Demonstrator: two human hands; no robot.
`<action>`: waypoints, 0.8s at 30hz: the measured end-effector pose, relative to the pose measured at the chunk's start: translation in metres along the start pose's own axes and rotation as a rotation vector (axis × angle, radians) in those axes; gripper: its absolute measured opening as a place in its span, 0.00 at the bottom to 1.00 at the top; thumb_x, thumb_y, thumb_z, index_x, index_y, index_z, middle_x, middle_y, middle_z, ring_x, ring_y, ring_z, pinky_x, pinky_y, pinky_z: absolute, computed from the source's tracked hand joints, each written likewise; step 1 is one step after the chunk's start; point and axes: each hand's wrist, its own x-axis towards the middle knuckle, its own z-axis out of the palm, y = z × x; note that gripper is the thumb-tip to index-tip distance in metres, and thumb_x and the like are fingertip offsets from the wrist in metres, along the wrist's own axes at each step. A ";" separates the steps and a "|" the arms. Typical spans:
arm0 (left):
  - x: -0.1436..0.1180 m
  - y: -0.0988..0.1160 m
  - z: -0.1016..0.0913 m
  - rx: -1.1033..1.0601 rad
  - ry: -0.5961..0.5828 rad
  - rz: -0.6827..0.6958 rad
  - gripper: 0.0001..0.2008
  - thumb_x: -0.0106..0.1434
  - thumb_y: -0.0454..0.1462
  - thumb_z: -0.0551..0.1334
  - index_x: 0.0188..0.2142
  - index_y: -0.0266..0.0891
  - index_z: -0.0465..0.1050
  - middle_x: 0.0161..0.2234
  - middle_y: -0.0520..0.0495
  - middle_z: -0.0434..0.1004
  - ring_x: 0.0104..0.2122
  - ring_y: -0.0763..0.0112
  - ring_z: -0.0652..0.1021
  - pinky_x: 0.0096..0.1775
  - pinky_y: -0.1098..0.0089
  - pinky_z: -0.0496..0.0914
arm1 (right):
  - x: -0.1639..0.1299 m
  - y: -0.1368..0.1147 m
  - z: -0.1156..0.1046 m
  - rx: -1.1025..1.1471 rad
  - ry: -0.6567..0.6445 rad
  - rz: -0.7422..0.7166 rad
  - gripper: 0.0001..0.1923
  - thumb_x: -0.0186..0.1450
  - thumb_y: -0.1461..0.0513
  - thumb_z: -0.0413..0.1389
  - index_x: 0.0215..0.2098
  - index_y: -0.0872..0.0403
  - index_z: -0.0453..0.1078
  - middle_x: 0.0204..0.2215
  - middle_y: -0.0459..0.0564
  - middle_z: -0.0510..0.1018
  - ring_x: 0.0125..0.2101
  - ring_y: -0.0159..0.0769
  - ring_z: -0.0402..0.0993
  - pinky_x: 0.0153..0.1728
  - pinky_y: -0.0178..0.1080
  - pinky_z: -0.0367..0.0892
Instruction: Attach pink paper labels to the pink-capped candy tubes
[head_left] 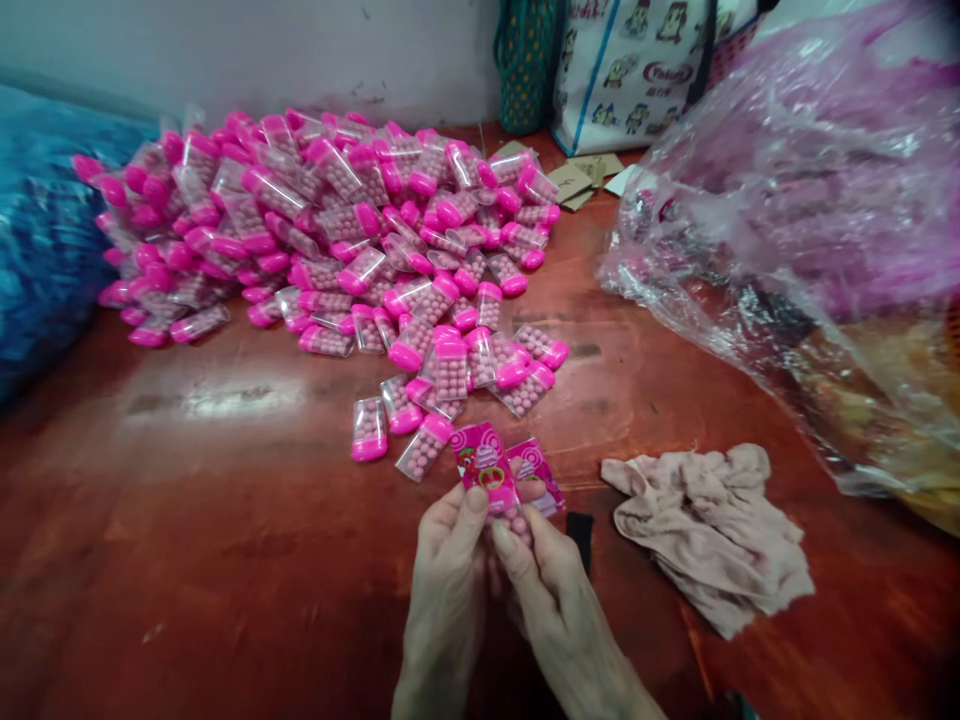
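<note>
My left hand [448,565] is closed, its thumb pressed on a pink printed wrapper [484,466] with fruit pictures. The wrapper covers the upper part of a small clear candy box [516,524], where round pink candies show at the lower end. My right hand [553,585] pinches that lower end between thumb and fingers. More pink printed wrappers [541,482] lie on the table just behind my right fingers. Beyond my hands, loose candy boxes with bright pink caps [450,368] lie at the near end of a large heap [337,215].
A crumpled beige cloth [712,530] lies right of my hands, near a small black strip [580,540]. Clear plastic bags [750,200] bulge at the right; a blue bag [45,240] stands left. Cardboard pieces [574,182] and a printed tote bag [630,80] are at the back.
</note>
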 end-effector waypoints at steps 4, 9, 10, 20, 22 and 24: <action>-0.002 -0.002 0.004 -0.014 -0.001 -0.038 0.13 0.57 0.39 0.61 0.37 0.31 0.76 0.28 0.40 0.78 0.18 0.76 0.72 0.17 0.79 0.61 | -0.002 -0.003 0.001 -0.088 0.069 -0.087 0.22 0.64 0.51 0.46 0.50 0.55 0.66 0.39 0.55 0.76 0.39 0.38 0.74 0.38 0.34 0.70; -0.007 0.003 0.002 -0.114 -0.010 -0.022 0.13 0.56 0.35 0.61 0.41 0.36 0.74 0.33 0.42 0.78 0.28 0.69 0.77 0.30 0.73 0.70 | -0.001 0.000 0.004 -0.204 0.162 -0.288 0.21 0.66 0.53 0.45 0.51 0.55 0.65 0.38 0.54 0.76 0.38 0.37 0.74 0.38 0.33 0.70; -0.008 0.005 0.002 -0.125 -0.011 -0.012 0.13 0.56 0.35 0.61 0.42 0.36 0.74 0.34 0.42 0.78 0.29 0.68 0.77 0.31 0.72 0.70 | -0.001 0.001 0.004 -0.212 0.147 -0.303 0.22 0.65 0.53 0.45 0.52 0.55 0.64 0.38 0.54 0.76 0.39 0.37 0.74 0.38 0.32 0.70; -0.022 0.002 0.001 -0.031 0.079 0.036 0.04 0.54 0.36 0.64 0.28 0.37 0.76 0.28 0.46 0.78 0.29 0.68 0.77 0.32 0.72 0.71 | -0.019 -0.007 0.010 -0.095 0.142 -0.096 0.25 0.64 0.49 0.46 0.55 0.51 0.61 0.38 0.53 0.76 0.39 0.40 0.73 0.37 0.35 0.69; -0.027 0.000 -0.001 -0.013 0.113 0.074 0.05 0.51 0.38 0.66 0.23 0.38 0.74 0.24 0.48 0.77 0.28 0.67 0.77 0.31 0.72 0.71 | -0.021 -0.009 0.010 -0.097 0.124 -0.090 0.24 0.64 0.49 0.46 0.54 0.51 0.62 0.36 0.52 0.77 0.38 0.40 0.73 0.38 0.36 0.69; -0.029 0.000 -0.004 0.000 0.128 0.096 0.06 0.51 0.38 0.66 0.22 0.38 0.74 0.23 0.48 0.77 0.29 0.65 0.77 0.32 0.71 0.71 | -0.021 -0.011 0.010 -0.106 0.109 -0.112 0.23 0.65 0.49 0.45 0.53 0.51 0.63 0.36 0.53 0.77 0.38 0.41 0.72 0.39 0.37 0.69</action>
